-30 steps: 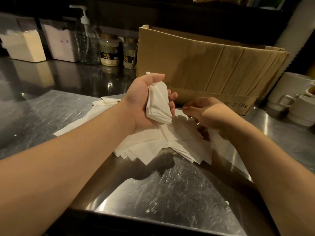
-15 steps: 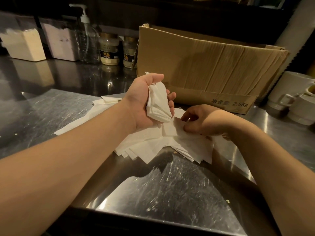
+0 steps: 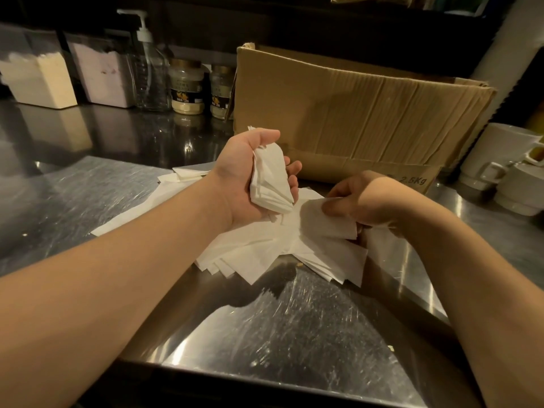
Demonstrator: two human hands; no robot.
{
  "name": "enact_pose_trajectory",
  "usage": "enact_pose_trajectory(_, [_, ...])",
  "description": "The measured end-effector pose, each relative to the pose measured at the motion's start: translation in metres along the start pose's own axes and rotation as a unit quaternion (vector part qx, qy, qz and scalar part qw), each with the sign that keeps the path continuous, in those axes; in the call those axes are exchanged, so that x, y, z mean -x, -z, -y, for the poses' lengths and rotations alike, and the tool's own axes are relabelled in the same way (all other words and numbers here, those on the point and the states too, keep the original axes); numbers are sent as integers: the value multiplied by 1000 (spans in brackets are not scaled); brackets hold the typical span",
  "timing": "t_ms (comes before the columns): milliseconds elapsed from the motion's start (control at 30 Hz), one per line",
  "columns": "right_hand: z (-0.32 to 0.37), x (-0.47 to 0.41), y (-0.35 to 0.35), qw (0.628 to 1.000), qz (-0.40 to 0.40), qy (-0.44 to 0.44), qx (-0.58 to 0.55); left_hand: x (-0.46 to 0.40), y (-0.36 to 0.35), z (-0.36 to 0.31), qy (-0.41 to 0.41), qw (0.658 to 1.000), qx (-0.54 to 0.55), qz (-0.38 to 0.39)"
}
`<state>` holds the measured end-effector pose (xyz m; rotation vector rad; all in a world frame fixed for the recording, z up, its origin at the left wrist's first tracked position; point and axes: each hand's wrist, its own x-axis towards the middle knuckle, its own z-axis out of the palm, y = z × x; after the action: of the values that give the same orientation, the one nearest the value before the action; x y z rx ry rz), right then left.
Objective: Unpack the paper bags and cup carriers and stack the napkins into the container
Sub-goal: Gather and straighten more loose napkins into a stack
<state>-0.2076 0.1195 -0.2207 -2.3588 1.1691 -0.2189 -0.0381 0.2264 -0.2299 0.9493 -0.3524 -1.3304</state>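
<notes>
While left hand [image 3: 247, 178] clasps napkin stack [image 3: 272, 179], right hand [image 3: 365, 201] pinches napkin [image 3: 323, 220]

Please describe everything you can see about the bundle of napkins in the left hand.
The bundle of napkins is a small stack of white folded paper sheets, slightly fanned at the lower end. The left hand grips it, thumb over the top and fingers curled behind, holding it tilted above the loose napkin pile on the steel counter, in front of the cardboard box.
</notes>
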Motion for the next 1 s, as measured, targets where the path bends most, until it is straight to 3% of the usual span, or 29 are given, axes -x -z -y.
enact_pose_trajectory(133, [-2,-2,2,980,-95,-20,-176,1,1,-1,8,1000,9,27])
enact_pose_trajectory(233, [1,0,7,917,-123,-32,-378,2,1,0,4,1000,-7,27])
enact_pose_trajectory(400, [14,15,9,798,-30,17,-601,3,-4,2,-13,999,-16,29])
enact_pose_trajectory(567, [24,20,-6,737,6,28,-676,3,-5,5,-9,998,-27,48])
enact_pose_trajectory(633, [26,20,-12,730,22,27,-683,1,-5,6,-20,997,-28,75])
enact_pose_trajectory(800, [28,19,-17,755,18,-27,-655,3,-3,5,-27,992,-52,112])
enact_pose_trajectory(1000, [32,24,-20,773,50,-21,-632,11,-11,8,-41,987,-107,114])
